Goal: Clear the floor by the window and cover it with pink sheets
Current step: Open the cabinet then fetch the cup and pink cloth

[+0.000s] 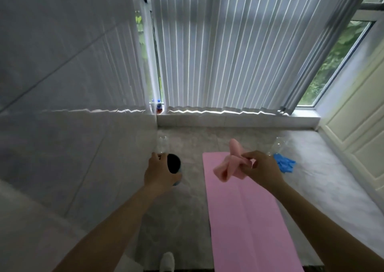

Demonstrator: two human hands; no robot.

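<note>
By the tiled wall, the left hand (159,173) curls round a dark cup (174,164), thumb and fingers wrapped on its side. It looks rigid and light, so a grip round the body should serve. A clear plastic bottle (162,143) stands just behind it on the floor (187,209). To the right, one pink sheet (245,219) lies flat, running toward the window sill (239,119). It looks thin and limp, best taken at an edge or corner. Above it, the right hand (260,166) pinches a crumpled pink sheet piece (230,164) between curled fingers. It is soft and light, likely to sag. A blue glove (284,162) lies beyond.
</note>
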